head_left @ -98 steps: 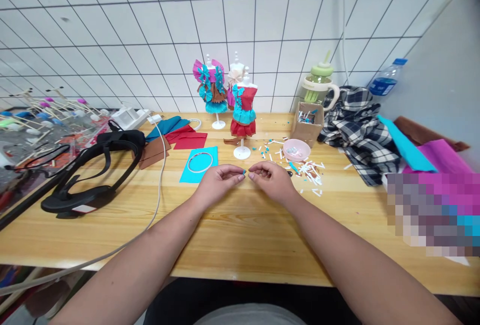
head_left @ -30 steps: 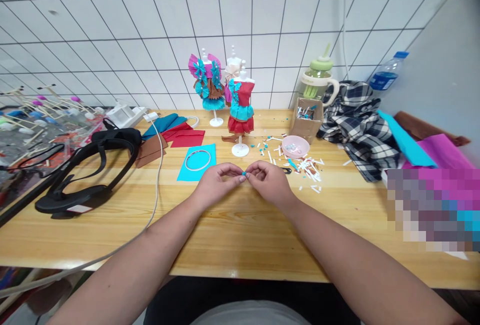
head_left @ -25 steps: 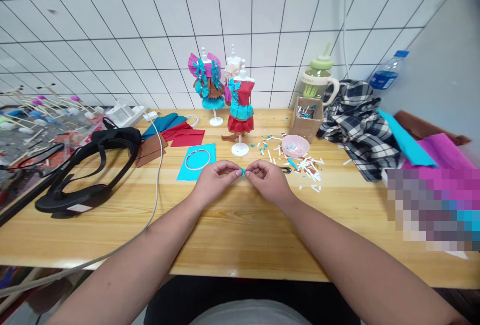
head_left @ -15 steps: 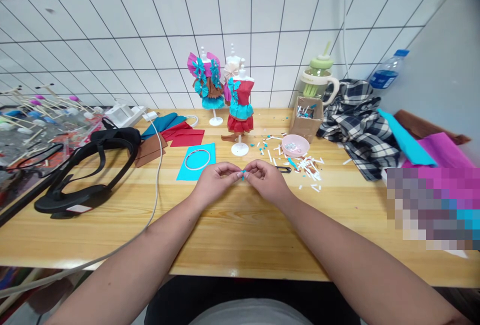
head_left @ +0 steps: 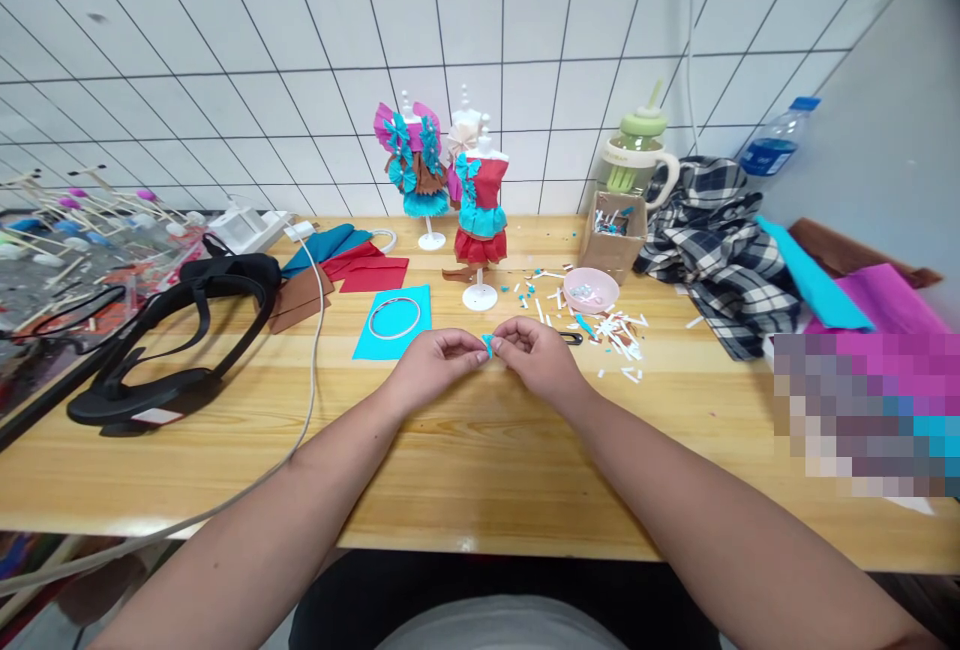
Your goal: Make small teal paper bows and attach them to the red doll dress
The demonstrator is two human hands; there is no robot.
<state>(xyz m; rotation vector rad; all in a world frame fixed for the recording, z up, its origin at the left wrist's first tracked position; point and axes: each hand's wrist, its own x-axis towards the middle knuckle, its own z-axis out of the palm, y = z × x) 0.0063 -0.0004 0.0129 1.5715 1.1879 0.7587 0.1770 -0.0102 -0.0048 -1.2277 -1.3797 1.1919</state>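
Observation:
Between my fingertips, above the wooden table, is a small blue paper piece (head_left: 488,342). My left hand (head_left: 437,362) pinches it from the left and my right hand (head_left: 535,354) from the right. Left of my hands lies a blue sheet (head_left: 362,343) with a ring-shaped tape roll (head_left: 395,301) on it. A small dress form in a red and blue paper dress (head_left: 481,220) stands just beyond my hands. Black scissors handles (head_left: 573,338) show partly beside my right hand. A pink bowl (head_left: 591,292) and white paper strips (head_left: 619,340) lie to the right.
Two more dress forms stand behind, one in a purple, blue and brown dress (head_left: 414,160). A black headset (head_left: 187,350) and white cable (head_left: 315,370) lie left. Right are a cardboard box (head_left: 609,248), a green-lidded jug (head_left: 636,155) and plaid cloth (head_left: 701,230).
More of the blue piece shows between my fingertips, which are slightly farther apart. My right hand has shifted a little.

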